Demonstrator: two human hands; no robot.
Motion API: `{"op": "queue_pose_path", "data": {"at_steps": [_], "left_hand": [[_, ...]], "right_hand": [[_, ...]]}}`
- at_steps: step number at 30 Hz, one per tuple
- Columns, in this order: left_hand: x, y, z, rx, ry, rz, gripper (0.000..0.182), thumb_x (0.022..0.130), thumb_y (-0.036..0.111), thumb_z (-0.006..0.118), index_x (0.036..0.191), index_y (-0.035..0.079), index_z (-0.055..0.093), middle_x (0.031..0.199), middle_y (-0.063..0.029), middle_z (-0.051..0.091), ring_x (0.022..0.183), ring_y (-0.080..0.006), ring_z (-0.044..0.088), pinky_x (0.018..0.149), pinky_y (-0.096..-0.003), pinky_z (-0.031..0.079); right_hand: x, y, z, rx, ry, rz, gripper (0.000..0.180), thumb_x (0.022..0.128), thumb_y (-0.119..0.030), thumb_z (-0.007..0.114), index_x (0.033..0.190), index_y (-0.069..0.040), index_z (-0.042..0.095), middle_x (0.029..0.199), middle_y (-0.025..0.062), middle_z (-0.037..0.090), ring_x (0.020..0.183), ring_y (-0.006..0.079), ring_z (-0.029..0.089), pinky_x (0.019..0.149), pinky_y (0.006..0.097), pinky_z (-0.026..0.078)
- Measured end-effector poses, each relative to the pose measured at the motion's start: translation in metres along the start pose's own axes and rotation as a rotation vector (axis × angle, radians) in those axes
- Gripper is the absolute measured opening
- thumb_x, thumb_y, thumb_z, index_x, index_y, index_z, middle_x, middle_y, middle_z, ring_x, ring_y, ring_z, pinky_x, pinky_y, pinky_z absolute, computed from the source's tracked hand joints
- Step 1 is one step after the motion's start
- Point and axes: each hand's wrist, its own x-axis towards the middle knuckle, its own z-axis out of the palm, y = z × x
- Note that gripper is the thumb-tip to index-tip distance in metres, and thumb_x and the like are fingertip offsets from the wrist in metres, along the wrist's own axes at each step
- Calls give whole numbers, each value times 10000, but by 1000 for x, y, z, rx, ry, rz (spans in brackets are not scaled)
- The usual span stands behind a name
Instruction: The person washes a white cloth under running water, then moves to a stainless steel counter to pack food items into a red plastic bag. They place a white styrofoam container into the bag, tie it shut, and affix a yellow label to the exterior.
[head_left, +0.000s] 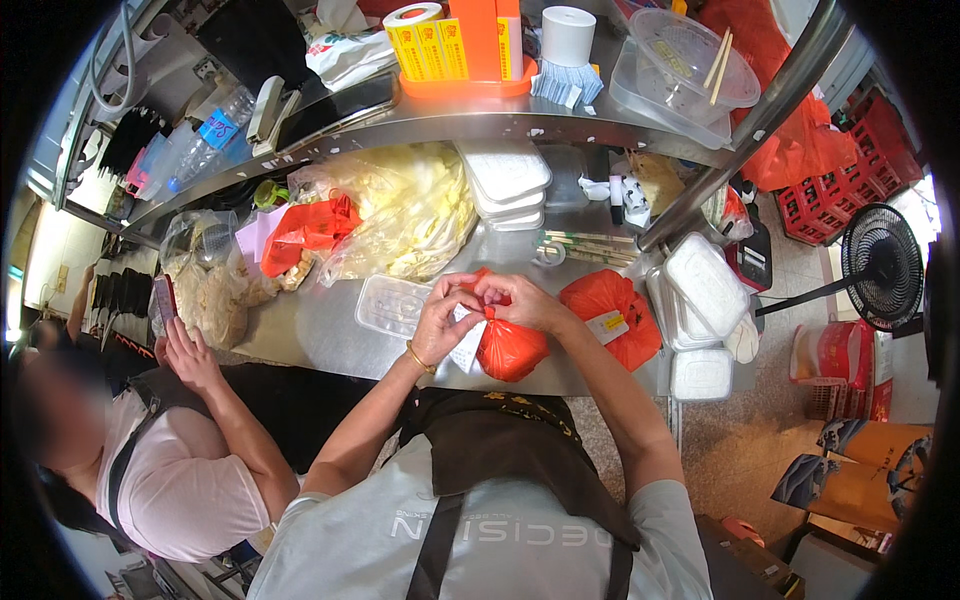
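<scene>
Both hands meet at the gathered neck of a small red plastic bag (512, 350), low over the steel counter. My left hand (448, 315), with a bracelet at the wrist, pinches the top of the bag from the left. From the right, my right hand (517, 300) grips the twisted plastic with bent fingers. A white paper slip (466, 341) with print hangs beside the bag, under my left hand. Just left lies a clear plastic container (391, 305). Another red bag (615, 319), closed and bearing a label, stands to the right of my right forearm.
Stacked white-lidded containers (706, 289) stand at the counter's right end, more (506, 184) at the back. A large clear bag of pale leafy vegetables (405, 210) lies behind. Wrapped chopsticks (589, 246) lie under a steel shelf (480, 127). A person (180, 465) with a phone is close on the left.
</scene>
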Motion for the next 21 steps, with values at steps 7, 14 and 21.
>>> {"op": "queue_pose_path", "data": {"at_steps": [7, 14, 21], "left_hand": [[-12, -21, 1, -50, -51, -277, 163, 779, 6, 740, 904, 48, 644, 883, -47, 668, 765, -89, 602, 692, -242, 489], [-15, -24, 8, -156, 46, -276, 174, 803, 34, 735, 965, 27, 673, 833, -42, 695, 725, -64, 607, 644, -241, 494], [-20, 2, 5, -35, 100, -491, 124, 817, 47, 730, 925, -2, 694, 789, -39, 696, 672, -72, 620, 607, -232, 492]], "right_hand": [[-14, 5, 3, -110, 168, 33, 168, 766, -93, 694, 901, -31, 616, 866, 78, 616, 818, 198, 594, 772, 335, 472], [-37, -6, 23, -481, 353, -79, 115, 781, -154, 693, 834, -58, 660, 954, 37, 607, 976, 226, 539, 873, 364, 358], [-46, -18, 44, -547, 629, -37, 111, 810, -100, 655, 902, -42, 634, 924, 52, 611, 857, 207, 585, 758, 349, 430]]}}
